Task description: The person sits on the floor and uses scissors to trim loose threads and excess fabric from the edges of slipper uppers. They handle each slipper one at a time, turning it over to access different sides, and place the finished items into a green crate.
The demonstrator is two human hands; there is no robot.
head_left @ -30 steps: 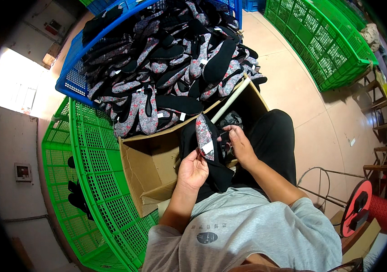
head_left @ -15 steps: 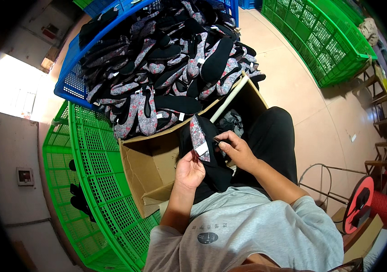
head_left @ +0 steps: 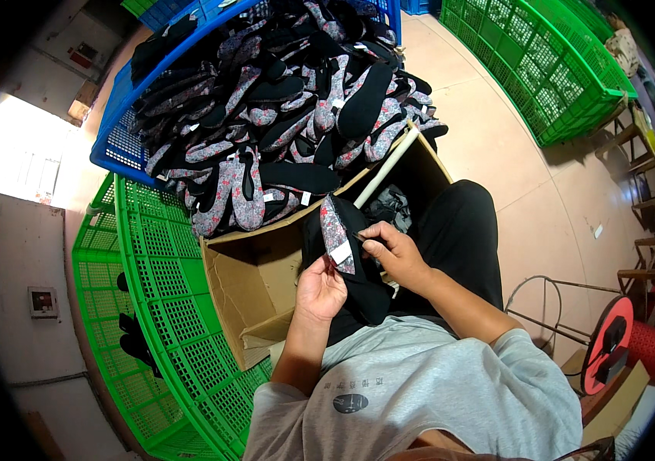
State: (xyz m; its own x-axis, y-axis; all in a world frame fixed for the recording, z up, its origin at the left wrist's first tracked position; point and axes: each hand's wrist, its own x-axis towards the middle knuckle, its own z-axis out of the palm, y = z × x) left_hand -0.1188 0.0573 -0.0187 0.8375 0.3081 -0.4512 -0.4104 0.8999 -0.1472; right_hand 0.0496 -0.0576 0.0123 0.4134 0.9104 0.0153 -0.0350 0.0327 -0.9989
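My left hand [head_left: 323,290] pinches the lower edge of a black fabric slipper [head_left: 367,295] by its white tag. Grey-and-red floral cloth [head_left: 334,230] shows along one side of it. At the slipper's right edge, my right hand [head_left: 396,252] is closed, thumb against forefinger, on a small dark thing too slight to name. Its tip touches or nearly touches the black cloth. Ahead, a big heap of similar black and floral slippers [head_left: 249,184] spills over the front of a blue plastic crate [head_left: 116,146].
An open cardboard box [head_left: 239,303], with a pale rod [head_left: 389,167] across it, stands before my knees. Green plastic crates [head_left: 160,284] flank it on the left; another green crate [head_left: 539,73] is at far right. A red-rimmed reel [head_left: 608,346] stands near right.
My right hand has shifted slightly left, bringing the small dark thing closer over the slipper. My left hand keeps its hold on the slipper almost unmoved.
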